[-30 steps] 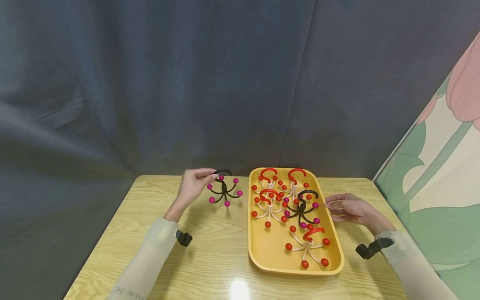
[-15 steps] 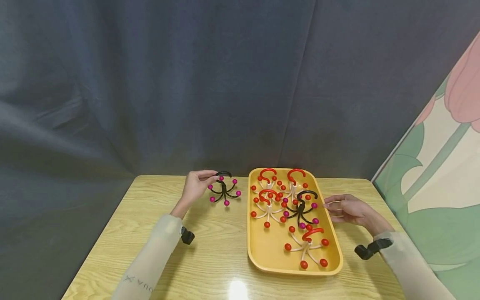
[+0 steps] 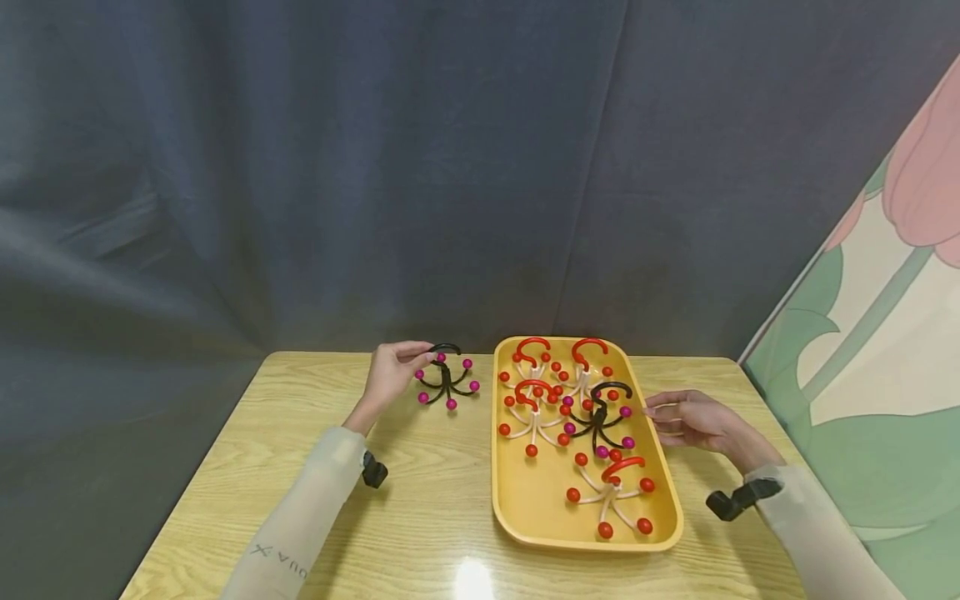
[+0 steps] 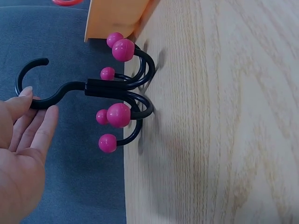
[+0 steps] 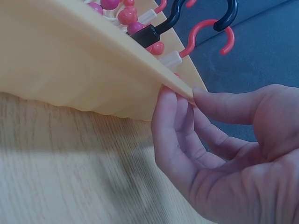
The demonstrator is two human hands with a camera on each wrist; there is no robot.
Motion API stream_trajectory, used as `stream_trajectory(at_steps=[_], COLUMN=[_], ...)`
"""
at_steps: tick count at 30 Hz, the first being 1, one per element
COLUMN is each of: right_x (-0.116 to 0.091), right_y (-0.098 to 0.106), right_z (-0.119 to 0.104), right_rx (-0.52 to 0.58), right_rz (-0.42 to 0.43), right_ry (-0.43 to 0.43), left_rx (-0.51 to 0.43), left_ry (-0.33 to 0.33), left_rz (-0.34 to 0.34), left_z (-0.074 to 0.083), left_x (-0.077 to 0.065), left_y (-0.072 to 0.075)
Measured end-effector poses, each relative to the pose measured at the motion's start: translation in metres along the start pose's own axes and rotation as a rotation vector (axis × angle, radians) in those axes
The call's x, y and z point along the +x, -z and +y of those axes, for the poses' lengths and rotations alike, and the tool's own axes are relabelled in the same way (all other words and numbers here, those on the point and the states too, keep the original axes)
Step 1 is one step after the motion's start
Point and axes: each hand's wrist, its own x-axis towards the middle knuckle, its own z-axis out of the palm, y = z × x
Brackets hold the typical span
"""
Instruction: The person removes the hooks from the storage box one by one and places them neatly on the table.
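My left hand (image 3: pixel 390 371) pinches the hook of a black hanger (image 3: pixel 446 377) whose curved arms end in pink balls. In the left wrist view the black hanger (image 4: pixel 107 87) has its arms' undersides at or just above the wooden tabletop; I cannot tell if they touch. To its right lies a yellow tray (image 3: pixel 525 508), with another black hanger (image 3: pixel 599 415) and several white hangers with red hooks and red balls, such as the nearest white hanger (image 3: pixel 612 492). My right hand (image 3: pixel 697 421) holds the tray's right rim between thumb and fingers, clearly seen at the rim (image 5: pixel 180 86).
The wooden table (image 3: pixel 420 517) ends at a dark curtain (image 3: pixel 420 208) behind it. A wall panel with a painted tulip (image 3: pixel 930 183) rises at the right. Both wrists carry black cameras, such as the left wrist camera (image 3: pixel 374 471).
My left hand and forearm have shifted slightly inward, and the black hanger has come down a little. My right hand stays on the tray rim. The head view has drifted slightly.
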Motion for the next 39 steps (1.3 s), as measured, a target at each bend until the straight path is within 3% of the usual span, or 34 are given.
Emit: stream_trajectory(at_steps=[9,27,32,39], right_x=[0.001,-0.001,0.001,0.001], right_y=[0.001,0.001,0.000,0.000], right_z=[0.001,-0.001,-0.001,-0.001], right_rx=[-0.004,-0.011,0.001,-0.007], right_rz=[-0.012,0.004,0.000,0.005], right_ry=[0.007,0.017,0.017,0.018], left_rx=[-0.042,0.014,0.039,0.047], left_ry=[-0.010,-0.061,-0.106,-0.261], left_rz=[-0.006,0.042,0.084,0.166], left_z=[-0.003,0.003,0.013,0.038], left_x=[0.001,-0.004,-0.009,-0.021], left_y=[0.000,-0.003,-0.004,-0.018])
